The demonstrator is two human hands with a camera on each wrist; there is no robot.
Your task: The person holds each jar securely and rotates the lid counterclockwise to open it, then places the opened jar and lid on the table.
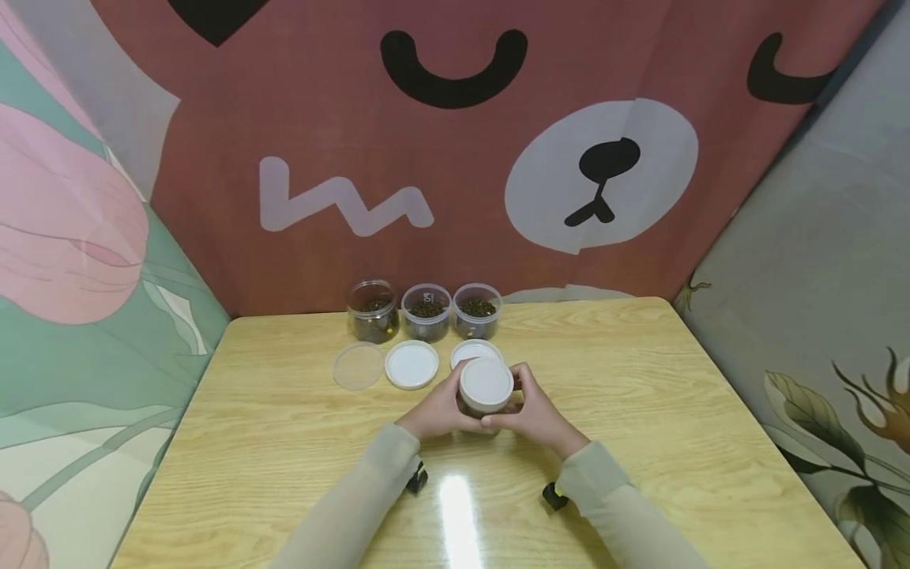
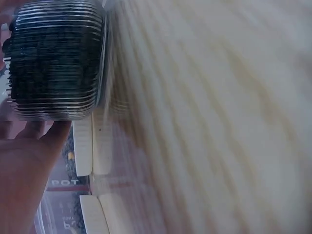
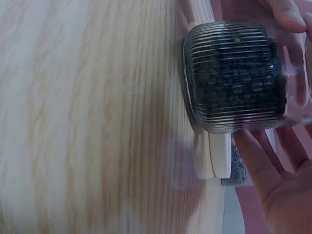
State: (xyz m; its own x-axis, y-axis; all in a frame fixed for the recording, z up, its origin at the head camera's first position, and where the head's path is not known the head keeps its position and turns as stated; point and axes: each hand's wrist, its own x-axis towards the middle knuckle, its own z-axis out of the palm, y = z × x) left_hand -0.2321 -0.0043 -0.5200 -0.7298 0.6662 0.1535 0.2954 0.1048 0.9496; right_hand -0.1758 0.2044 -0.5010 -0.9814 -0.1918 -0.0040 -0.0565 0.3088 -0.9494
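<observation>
A clear ribbed jar (image 3: 234,78) with dark pellets inside stands at the middle of the table. On its top is a white lid (image 1: 486,382). My left hand (image 1: 442,407) grips the jar from the left, its fingers curled around the side. From the right, my right hand (image 1: 536,412) holds the same jar, and the two thumbs come close together at the front. In the left wrist view the ribbed wall of the jar (image 2: 56,58) shows against the fingers. Part of each hand is hidden behind the jar.
Along the back edge stand three uncovered clear tubs (image 1: 373,324) of dark granules. Before them lie a clear lid (image 1: 359,366), a white lid (image 1: 411,365) and another white lid (image 1: 475,348), partly behind the held jar. A printed cloth (image 1: 341,269) hangs behind the wooden table (image 1: 284,474).
</observation>
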